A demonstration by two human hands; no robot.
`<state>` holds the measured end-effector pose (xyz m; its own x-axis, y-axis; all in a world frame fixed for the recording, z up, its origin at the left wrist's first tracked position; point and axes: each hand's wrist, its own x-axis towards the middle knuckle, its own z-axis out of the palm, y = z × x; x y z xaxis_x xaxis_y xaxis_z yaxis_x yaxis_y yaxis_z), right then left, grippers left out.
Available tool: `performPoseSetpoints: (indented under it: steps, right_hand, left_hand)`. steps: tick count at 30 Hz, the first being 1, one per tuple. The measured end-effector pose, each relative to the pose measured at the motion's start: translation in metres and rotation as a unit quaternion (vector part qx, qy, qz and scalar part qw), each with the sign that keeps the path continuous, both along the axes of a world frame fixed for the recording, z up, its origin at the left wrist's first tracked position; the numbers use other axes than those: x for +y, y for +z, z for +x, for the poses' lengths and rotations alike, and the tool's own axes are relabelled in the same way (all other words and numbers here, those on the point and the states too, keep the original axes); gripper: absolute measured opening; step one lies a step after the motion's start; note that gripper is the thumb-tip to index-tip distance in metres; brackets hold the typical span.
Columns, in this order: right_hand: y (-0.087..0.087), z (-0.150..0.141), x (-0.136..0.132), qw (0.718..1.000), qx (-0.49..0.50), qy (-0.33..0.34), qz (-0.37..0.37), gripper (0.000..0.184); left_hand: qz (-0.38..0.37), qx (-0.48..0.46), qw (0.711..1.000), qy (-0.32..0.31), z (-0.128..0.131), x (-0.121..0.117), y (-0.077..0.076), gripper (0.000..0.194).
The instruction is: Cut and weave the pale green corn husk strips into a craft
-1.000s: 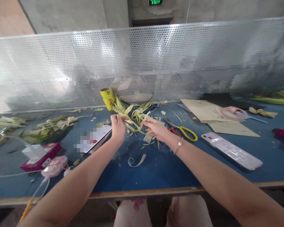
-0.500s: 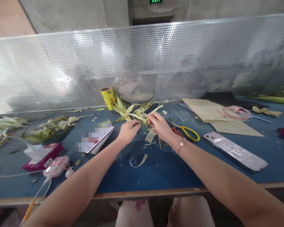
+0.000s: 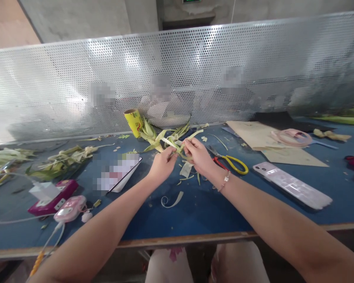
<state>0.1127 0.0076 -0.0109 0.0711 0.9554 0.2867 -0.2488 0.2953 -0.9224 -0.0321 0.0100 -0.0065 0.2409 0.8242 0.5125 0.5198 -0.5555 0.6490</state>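
Pale green corn husk strips [image 3: 172, 138] lie tangled at the middle of the blue table, right around my fingers. My left hand [image 3: 164, 160] is closed, thumb and fingers pinching a husk strip. Close beside it, my right hand [image 3: 197, 153] pinches a husk strip too, and one pale end sticks up past its fingers. Exactly how the strips run between the two hands is too small to tell. Below them lies a whitish scrap [image 3: 186, 169]. Just right of my right hand rest scissors [image 3: 234, 164] with yellow and red handles.
A yellow roll [image 3: 133, 123] stands by the perforated metal screen [image 3: 177, 70]. A propped phone [image 3: 120, 173], a purple power strip [image 3: 57, 198] and a pink case [image 3: 70, 208] are left; another phone [image 3: 292, 184] and brown paper [image 3: 295, 155] lie right. People sit beyond the screen.
My left hand has come slightly nearer my right hand and its fingers have closed on a strip. My right hand keeps its pinch. The view has shifted a little.
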Motion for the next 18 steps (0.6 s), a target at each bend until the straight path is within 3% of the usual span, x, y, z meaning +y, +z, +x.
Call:
performPoseSetpoints:
  steps: [5,10,15,18]
  right_hand:
    - [-0.0004,0.0015,0.0018,0.998,0.067,-0.017,-0.009,0.032]
    - [-0.0002,0.0013,0.0017,0.998,0.056,-0.039,-0.007,0.032]
    - [0.0022,-0.0017,-0.0018,1.000,0.012,-0.018,-0.022,0.033]
    - [0.0014,-0.0035,-0.0040,0.999,-0.021,-0.006,-0.029,0.036]
  left_hand:
    - [-0.027,0.014,1.000,0.000,-0.0010,0.0019,0.0012,0.025]
    - [-0.068,-0.010,0.997,-0.032,-0.0002,-0.0031,0.0044,0.021]
    - [-0.176,-0.153,0.967,-0.103,0.0017,-0.0040,0.0038,0.023]
    - [-0.204,-0.239,0.943,-0.112,0.0046,-0.0013,0.0001,0.028]
